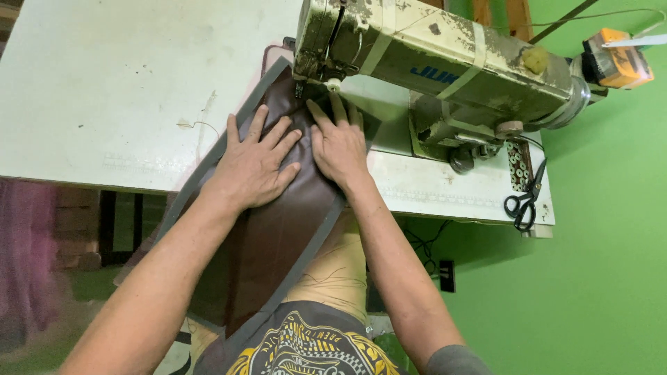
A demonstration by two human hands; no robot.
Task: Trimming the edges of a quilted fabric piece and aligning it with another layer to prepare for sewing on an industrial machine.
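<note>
Head view: hands flat on brown panel at sewing machine.
Left hand and right hand, fingers spread, press brown grey-edged panel overhanging table's near edge, by sewing machine.

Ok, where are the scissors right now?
In the head view the black scissors lie at the right end of the white table, near its front edge, right of the sewing machine and clear of both hands.
</note>
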